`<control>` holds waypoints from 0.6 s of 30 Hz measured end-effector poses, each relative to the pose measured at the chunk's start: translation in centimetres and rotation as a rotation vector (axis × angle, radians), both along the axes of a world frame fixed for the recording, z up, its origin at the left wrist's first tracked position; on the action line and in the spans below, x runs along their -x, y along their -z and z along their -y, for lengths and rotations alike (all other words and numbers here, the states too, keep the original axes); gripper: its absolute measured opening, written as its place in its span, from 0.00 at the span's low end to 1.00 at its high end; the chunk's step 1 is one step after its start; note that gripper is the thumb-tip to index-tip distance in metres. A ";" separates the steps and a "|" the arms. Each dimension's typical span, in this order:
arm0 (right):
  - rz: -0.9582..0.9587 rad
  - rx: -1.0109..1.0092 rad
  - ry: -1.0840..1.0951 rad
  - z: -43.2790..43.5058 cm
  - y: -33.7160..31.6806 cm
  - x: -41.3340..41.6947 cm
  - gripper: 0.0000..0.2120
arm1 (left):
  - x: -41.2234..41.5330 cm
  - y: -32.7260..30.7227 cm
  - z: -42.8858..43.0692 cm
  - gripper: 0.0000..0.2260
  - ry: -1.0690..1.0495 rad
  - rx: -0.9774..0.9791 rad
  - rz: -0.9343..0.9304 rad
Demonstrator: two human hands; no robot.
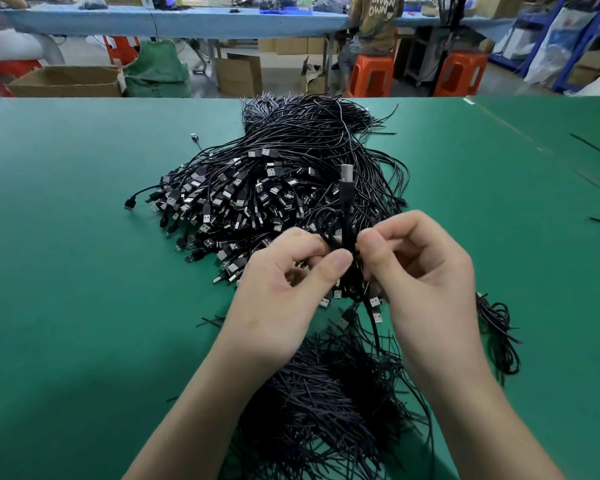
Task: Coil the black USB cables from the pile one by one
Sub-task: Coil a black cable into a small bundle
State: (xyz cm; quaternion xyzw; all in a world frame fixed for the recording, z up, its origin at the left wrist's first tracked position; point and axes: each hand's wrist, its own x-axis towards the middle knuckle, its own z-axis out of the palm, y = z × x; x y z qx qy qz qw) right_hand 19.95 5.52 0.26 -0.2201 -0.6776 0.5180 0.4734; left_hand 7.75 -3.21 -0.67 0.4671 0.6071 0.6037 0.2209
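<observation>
A big pile of black USB cables (257, 188) lies on the green table (66, 237), plugs toward me and bare ends at the far side. Over its near edge, my left hand (291, 282) and my right hand (420, 271) both pinch one black USB cable (345, 209). That cable is folded into a small bundle between my fingertips. Its metal plug points straight up above them. A loop curves out to the left of the bundle.
A heap of short black tie wires (326, 393) lies near me between my forearms. A few coiled cables (499, 327) lie at the right. Stray black ties (596, 147) dot the table's right side. Beyond the far edge are cardboard boxes, orange stools and seated people.
</observation>
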 end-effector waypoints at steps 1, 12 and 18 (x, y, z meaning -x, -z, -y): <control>-0.032 0.117 -0.021 0.2 0.0 0.2 0.08 | -0.2 0.2 -0.1 0.06 -0.092 -0.038 -0.103; -0.056 0.220 0.045 -0.1 0.2 0.0 0.11 | -1.1 0.6 -0.1 0.16 0.063 -0.016 0.151; 0.082 -0.060 0.049 0.1 0.0 0.0 0.09 | -0.1 1.1 -0.4 0.10 0.174 0.075 0.539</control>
